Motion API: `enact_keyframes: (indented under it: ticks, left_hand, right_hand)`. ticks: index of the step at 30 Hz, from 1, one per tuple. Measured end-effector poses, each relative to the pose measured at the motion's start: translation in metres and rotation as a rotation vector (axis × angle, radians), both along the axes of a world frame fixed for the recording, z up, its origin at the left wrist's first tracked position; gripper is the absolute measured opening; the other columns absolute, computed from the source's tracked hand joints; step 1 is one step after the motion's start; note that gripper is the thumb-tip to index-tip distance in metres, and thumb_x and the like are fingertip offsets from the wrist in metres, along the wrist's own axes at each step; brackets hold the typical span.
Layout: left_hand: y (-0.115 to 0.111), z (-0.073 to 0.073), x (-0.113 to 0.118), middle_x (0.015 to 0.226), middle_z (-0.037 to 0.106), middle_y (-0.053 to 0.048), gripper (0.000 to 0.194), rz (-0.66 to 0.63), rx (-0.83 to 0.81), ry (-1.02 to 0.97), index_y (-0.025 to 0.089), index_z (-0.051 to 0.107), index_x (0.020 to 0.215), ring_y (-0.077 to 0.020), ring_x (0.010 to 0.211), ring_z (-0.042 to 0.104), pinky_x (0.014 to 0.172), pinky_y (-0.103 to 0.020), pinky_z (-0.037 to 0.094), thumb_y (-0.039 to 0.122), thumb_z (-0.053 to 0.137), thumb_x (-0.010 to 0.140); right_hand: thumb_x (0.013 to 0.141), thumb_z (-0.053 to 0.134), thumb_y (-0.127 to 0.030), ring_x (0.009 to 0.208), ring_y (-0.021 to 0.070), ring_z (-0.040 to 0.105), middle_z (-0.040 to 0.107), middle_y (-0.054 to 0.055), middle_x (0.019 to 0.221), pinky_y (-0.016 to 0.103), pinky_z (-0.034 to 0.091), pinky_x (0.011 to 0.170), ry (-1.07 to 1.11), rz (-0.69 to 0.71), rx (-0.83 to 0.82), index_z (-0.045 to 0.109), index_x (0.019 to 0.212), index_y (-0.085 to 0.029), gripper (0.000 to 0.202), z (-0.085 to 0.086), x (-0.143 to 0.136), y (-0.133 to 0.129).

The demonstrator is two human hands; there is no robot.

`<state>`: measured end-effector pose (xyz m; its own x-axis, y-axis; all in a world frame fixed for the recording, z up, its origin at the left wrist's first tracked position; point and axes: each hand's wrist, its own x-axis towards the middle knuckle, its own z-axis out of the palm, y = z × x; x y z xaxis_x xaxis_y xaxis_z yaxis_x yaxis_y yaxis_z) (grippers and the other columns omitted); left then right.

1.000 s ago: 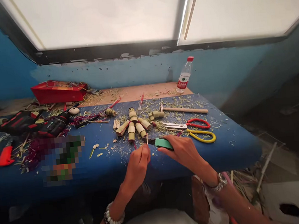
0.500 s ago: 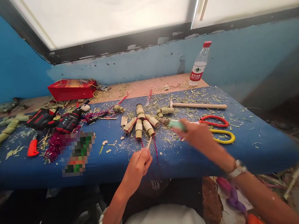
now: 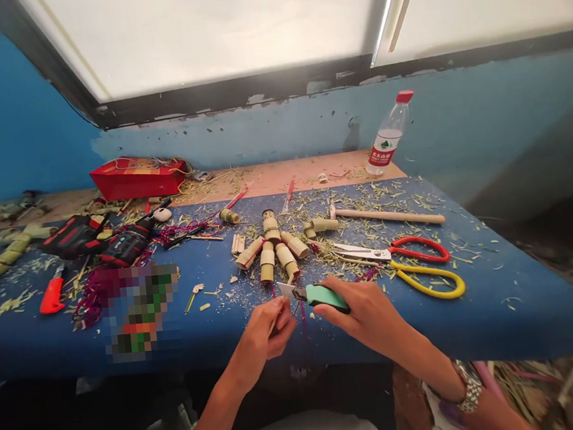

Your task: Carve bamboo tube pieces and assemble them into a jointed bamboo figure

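Note:
My right hand [image 3: 362, 309] is closed around a green utility knife [image 3: 326, 296], its blade pointing left. The blade lies against the tip of a thin wooden stick [image 3: 291, 280] pinched in my left hand [image 3: 271, 327]; most of the stick is hidden by my fingers. Just beyond them lies a figure of bamboo tube pieces [image 3: 270, 226], joined with dark red cord. To the right of the figure, scissors [image 3: 370, 253] with one red and one yellow handle lie with blades toward it. Behind the scissors rests a wooden-handled hammer [image 3: 389, 216].
On the left lie black-and-red power drills [image 3: 127, 243], a red-handled knife [image 3: 52, 293], tangled purple cord [image 3: 93, 295] and linked bamboo tubes [image 3: 7, 258]. A red box [image 3: 137, 178] and a water bottle [image 3: 388, 136] stand along the back. Shavings litter the blue cloth [image 3: 217, 341].
My right hand has moved left and down, bringing the knife blade to the stick. The scissors are now uncovered. The hand at the far left edge is out of view.

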<state>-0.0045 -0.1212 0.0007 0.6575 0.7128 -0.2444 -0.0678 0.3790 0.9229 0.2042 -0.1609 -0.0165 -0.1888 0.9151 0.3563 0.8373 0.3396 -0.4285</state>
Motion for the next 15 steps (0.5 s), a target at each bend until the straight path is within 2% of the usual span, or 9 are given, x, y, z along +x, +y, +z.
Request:
enact_keyframes:
  ticks: [3, 8, 11, 13, 14, 15]
  left_hand:
    - [-0.008, -0.003, -0.002, 0.048, 0.022, 0.01, 0.044, -0.005, 0.004, -0.003, 0.021, 0.033, 0.069, -0.0076, 0.045, 0.009, 0.043, -0.023, 0.012, 0.053, 0.042, 0.099]
    - [-0.016, -0.008, 0.001, 0.052, 0.022, 0.01, 0.048, 0.137, 0.055, 0.068, 0.021, 0.03, 0.069, -0.0077, 0.049, 0.013, 0.047, -0.024, 0.015, 0.055, 0.049, 0.097]
    - [-0.016, -0.007, 0.001, 0.052, 0.021, 0.01, 0.047, 0.114, 0.047, 0.031, 0.021, 0.033, 0.069, -0.0075, 0.048, 0.012, 0.047, -0.023, 0.015, 0.055, 0.049, 0.098]
    - [-0.017, -0.007, -0.004, 0.051, 0.02, 0.01, 0.047, 0.066, 0.028, 0.0, 0.021, 0.033, 0.069, -0.0074, 0.048, 0.012, 0.047, -0.023, 0.014, 0.054, 0.049, 0.098]
    - [-0.018, -0.008, -0.007, 0.051, 0.019, 0.01, 0.047, 0.055, 0.008, -0.016, 0.021, 0.033, 0.068, -0.0073, 0.047, 0.011, 0.046, -0.023, 0.014, 0.053, 0.049, 0.098]
    - [-0.02, -0.01, -0.011, 0.05, 0.018, 0.011, 0.047, 0.049, -0.019, -0.033, 0.021, 0.033, 0.068, -0.0071, 0.047, 0.009, 0.046, -0.022, 0.013, 0.054, 0.05, 0.098]
  right_hand:
    - [0.104, 0.03, -0.061, 0.055, 0.0165, 0.063, 0.067, 0.0, 0.064, 0.028, 0.031, 0.053, 0.003, 0.034, 0.014, 0.059, 0.09, -0.02, 0.052, -0.001, 0.004, -0.001]
    - [0.103, 0.033, -0.061, 0.057, 0.0163, 0.064, 0.068, 0.002, 0.067, 0.028, 0.032, 0.054, -0.044, 0.013, 0.114, 0.061, 0.089, -0.018, 0.053, 0.0, -0.003, -0.002]
    - [0.102, 0.036, -0.061, 0.061, 0.0164, 0.065, 0.069, 0.004, 0.07, 0.027, 0.035, 0.057, -0.091, 0.004, 0.162, 0.063, 0.088, -0.018, 0.053, -0.001, -0.001, 0.004]
    - [0.102, 0.033, -0.064, 0.057, 0.0169, 0.063, 0.067, 0.004, 0.065, 0.027, 0.034, 0.055, -0.13, -0.112, 0.192, 0.064, 0.086, -0.018, 0.057, -0.001, 0.016, 0.01]
    - [0.101, 0.03, -0.066, 0.053, 0.0173, 0.06, 0.065, 0.004, 0.061, 0.028, 0.032, 0.053, -0.148, -0.22, 0.209, 0.065, 0.085, -0.018, 0.061, 0.0, 0.029, 0.012]
    - [0.101, 0.024, -0.068, 0.046, 0.0177, 0.055, 0.061, 0.003, 0.054, 0.029, 0.029, 0.05, -0.162, -0.393, 0.229, 0.065, 0.084, -0.019, 0.066, 0.0, 0.044, 0.015]
